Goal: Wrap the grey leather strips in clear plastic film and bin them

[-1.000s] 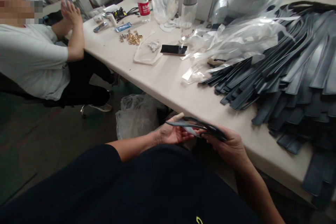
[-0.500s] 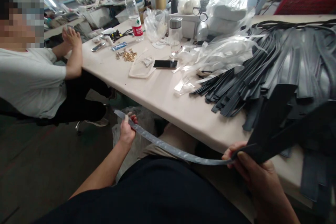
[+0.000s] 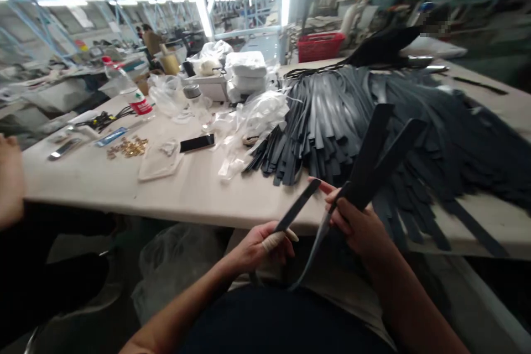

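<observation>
My left hand (image 3: 259,248), with a pale wrap on the thumb, is closed on a long dark strap (image 3: 299,204) near one end. That flat end points up and right toward my other hand. Below, the strap's grey side sags in a loop over my lap and rises to my right hand (image 3: 359,222). My right hand grips this strap together with other dark straps (image 3: 373,149), whose ends fan upward. Just behind, a large heap of similar straps (image 3: 327,105) covers the right part of the table (image 3: 215,199).
On the table lie a phone (image 3: 197,142), a clear plastic bag (image 3: 160,157), small gold metal pieces (image 3: 135,146), a red-labelled bottle (image 3: 139,100) and a glass jar (image 3: 201,108). Another person's hand (image 3: 10,180) shows at the left edge. A plastic bag (image 3: 166,265) hangs below the table.
My view has swung right. My left hand has come in close to my right, so the strap, earlier stretched between them, now hangs slack in a loop. Its held end now points up.
</observation>
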The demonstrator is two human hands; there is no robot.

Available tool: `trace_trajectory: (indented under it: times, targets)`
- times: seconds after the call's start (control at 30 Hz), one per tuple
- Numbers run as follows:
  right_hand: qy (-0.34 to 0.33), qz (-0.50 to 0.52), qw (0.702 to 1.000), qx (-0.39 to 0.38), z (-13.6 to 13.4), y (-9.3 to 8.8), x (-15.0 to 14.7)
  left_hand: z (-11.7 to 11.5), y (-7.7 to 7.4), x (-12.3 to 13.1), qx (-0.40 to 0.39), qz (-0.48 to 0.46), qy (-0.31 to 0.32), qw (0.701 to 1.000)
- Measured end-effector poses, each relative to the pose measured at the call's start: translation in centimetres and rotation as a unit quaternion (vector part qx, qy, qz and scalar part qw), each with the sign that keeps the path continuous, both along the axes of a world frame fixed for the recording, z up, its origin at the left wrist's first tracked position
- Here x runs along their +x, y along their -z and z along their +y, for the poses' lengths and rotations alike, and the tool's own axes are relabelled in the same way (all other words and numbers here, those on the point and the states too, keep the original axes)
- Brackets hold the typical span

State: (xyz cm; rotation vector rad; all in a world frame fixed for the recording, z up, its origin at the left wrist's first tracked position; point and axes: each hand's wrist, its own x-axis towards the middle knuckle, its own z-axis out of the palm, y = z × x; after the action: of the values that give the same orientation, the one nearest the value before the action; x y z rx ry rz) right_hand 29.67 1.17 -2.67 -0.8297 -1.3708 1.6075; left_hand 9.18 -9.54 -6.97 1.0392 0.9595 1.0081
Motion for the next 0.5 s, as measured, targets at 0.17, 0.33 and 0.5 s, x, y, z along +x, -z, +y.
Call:
trace_trajectory:
  times: [0.17,0.33,0.5]
  targets:
    - [0.012,0.006,0.999,0.035,-0.1,0.4,1.8,1.4,0.0,2.0,-0.007,0.020,0.097,0.995]
    - [0.062,-0.042,0.994,0.081,-0.7,0.1,2.5,2.6,-0.9,3.4,0.042,0.029,0.075,0.996]
    - [0.055,-0.118,0.979,0.160,-1.3,-0.6,2.7,4.0,-1.8,5.9,0.062,0.023,0.035,0.997]
